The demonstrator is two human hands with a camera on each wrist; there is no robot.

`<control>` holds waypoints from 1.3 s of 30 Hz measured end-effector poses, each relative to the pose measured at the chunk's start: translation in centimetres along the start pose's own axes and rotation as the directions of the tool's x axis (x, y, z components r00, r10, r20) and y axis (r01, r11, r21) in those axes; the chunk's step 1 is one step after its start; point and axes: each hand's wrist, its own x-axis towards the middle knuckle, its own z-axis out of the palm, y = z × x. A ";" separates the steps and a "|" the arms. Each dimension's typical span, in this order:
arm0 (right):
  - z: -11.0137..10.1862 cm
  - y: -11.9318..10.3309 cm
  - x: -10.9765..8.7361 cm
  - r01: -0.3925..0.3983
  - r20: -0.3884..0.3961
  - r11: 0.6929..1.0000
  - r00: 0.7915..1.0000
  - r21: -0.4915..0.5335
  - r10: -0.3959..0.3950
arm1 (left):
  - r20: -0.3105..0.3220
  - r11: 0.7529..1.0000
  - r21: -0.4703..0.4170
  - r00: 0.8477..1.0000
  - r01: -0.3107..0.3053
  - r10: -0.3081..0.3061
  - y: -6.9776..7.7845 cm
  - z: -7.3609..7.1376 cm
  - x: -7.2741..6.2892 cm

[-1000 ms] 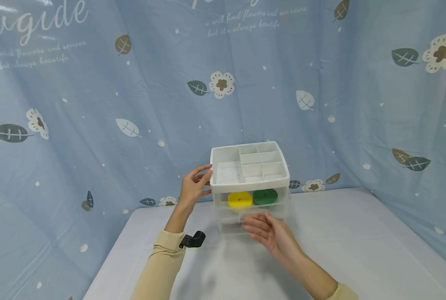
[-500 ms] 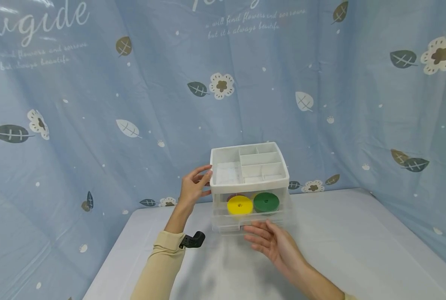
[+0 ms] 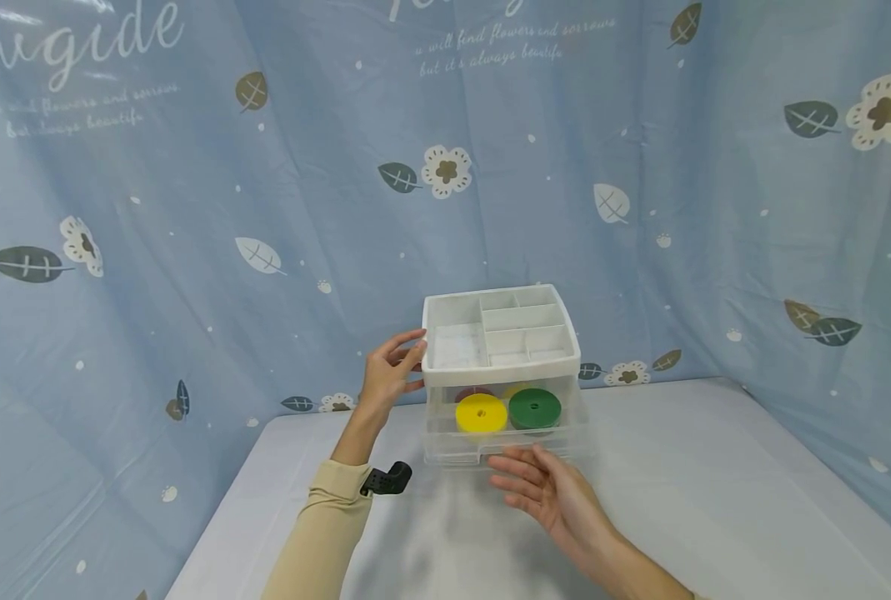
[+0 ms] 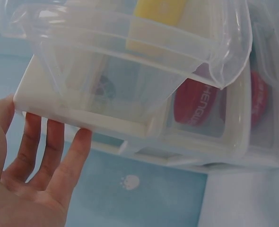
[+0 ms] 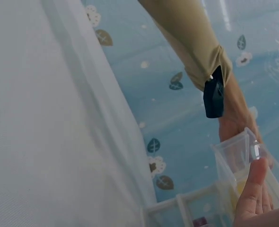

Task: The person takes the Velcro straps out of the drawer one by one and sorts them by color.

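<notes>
A small white drawer organizer [image 3: 501,373] stands on the table, its divided tray on top. Its upper clear drawer [image 3: 445,450] is pulled out. A yellow disc [image 3: 481,412] and a green disc [image 3: 535,408] lie at the drawer's front, more discs behind. The left hand [image 3: 388,371] touches the organizer's left side; in the left wrist view its fairly straight, spread fingertips meet the white wall [image 4: 101,123]. The right hand [image 3: 546,492] holds the drawer at its front, thumb uppermost; the exact contact is partly hidden. Red discs [image 4: 194,101] show inside the organizer below.
A pale cloth covers the table [image 3: 685,492]. Close behind the organizer hangs a blue patterned curtain [image 3: 325,208], which also runs down both sides. A black wrist device [image 3: 388,479] sits on the left sleeve.
The upper drawer has come out toward the person, and the right hand has moved back and slightly down with it. More discs show behind the front ones. The left hand has stayed in place.
</notes>
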 end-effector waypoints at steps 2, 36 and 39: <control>0.0 0.0 0.0 -0.002 0.001 1.000 1.000 -0.002 0.002 | -0.001 1.000 0.005 1.000 0.000 0.000 0.0 0.0 0.0; -1.3 -3.4 0.2 0.255 0.329 0.540 0.943 -0.803 0.044 | 0.016 1.000 0.003 1.000 -0.017 0.017 0.0 0.0 -0.3; -0.8 -4.7 -0.1 0.296 0.376 0.417 0.919 -0.859 0.122 | 0.017 1.000 -0.002 1.000 -0.018 0.018 0.0 -0.1 -0.3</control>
